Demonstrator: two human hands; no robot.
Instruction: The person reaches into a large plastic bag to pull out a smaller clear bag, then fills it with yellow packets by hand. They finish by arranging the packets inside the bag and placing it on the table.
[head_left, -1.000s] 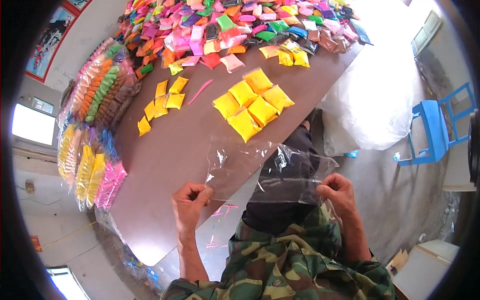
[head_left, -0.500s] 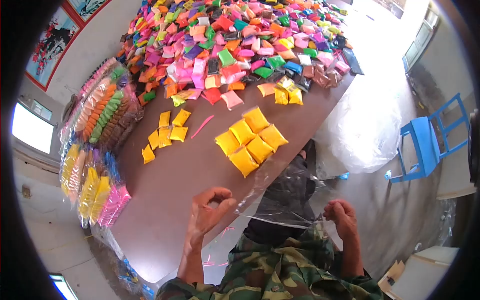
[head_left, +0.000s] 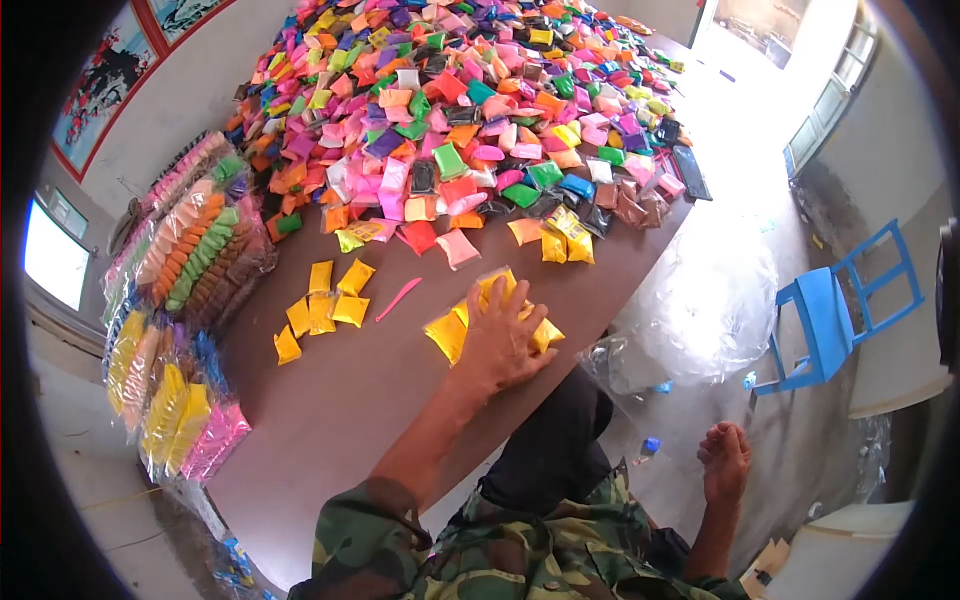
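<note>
**Left hand flat on yellow packets, right hand off the worktop**

At far left of the frame, against the wall: stacked bundles of packets [head_left: 190, 250] in clear wrap, orange, green and brown above, yellow and pink below. Just right of them, on the bare brown worktop [head_left: 330, 420], a loose scatter of small yellow packets [head_left: 322, 310], with a thin pink stick [head_left: 398, 298] lying at a slant beside them.

Centre of the frame: left hand [head_left: 500, 335] spread palm down, fingers apart, pressed on top of the cluster of larger yellow packets [head_left: 447, 333] near the worktop's front edge; packets showing at the hand's left and right sides and past the fingertips. Not closed around any of them.

Upper centre, filling the far end of the worktop: a wide heap of mixed packets [head_left: 470, 110] in pink, orange, green, purple, black and yellow.

Lower right, past the worktop edge and above the floor: right hand [head_left: 724, 462], fingers curled inward in a loose fist; whether anything is gripped in it, impossible to tell. Behind it, a big clear plastic bag [head_left: 700, 310] on the floor. At far right, a blue chair [head_left: 835, 310].
</note>
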